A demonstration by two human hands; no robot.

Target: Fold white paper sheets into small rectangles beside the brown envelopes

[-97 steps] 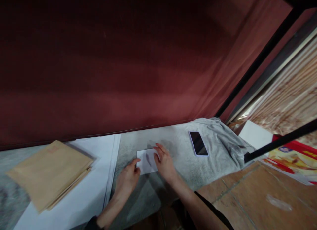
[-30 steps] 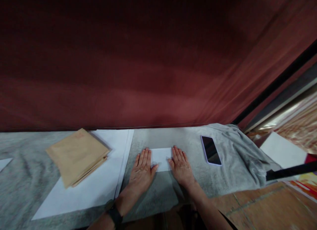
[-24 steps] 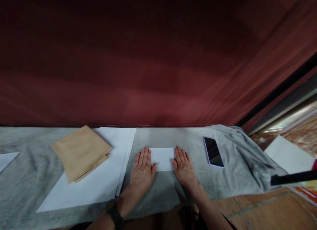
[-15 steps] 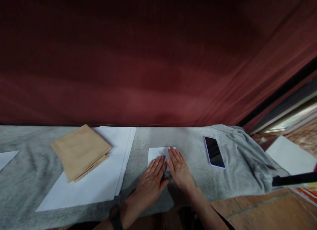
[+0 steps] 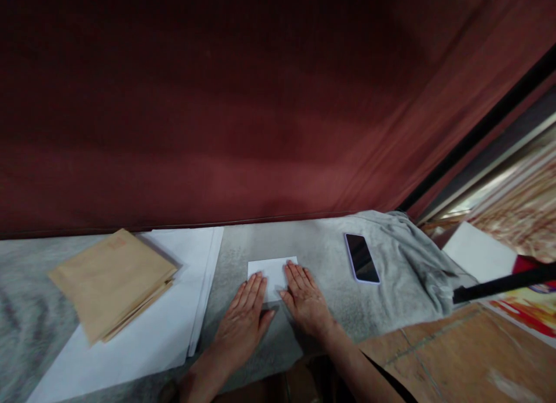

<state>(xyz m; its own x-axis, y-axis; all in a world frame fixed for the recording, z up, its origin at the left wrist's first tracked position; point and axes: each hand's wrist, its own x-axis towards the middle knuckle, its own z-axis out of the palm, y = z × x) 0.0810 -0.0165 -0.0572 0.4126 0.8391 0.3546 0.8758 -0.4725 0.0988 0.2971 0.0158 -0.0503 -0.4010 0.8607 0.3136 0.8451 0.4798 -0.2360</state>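
A small white rectangle of paper (image 5: 273, 278) lies flat on the grey cloth (image 5: 243, 246) in front of me. It looks folded, though I cannot make out its layers. My left hand (image 5: 245, 316) rests palm down with its fingertips on the paper's left part, fingers stretched out and thumb apart. On the right part of the paper lies my right hand (image 5: 306, 296), also flat, with its fingers extended. A bare strip of paper shows between the two hands.
To the left, a stack of brown envelopes (image 5: 115, 281) lies on large white sheets (image 5: 152, 339). A phone (image 5: 362, 258) with a pale purple edge is at the right. Behind the cloth rises a dark red fabric wall (image 5: 260, 131); a black bar (image 5: 504, 284) juts in at right.
My hands have slid apart from the middle of the paper toward its left and right sides, baring its centre. The view has turned slightly, shifting the surroundings leftward.
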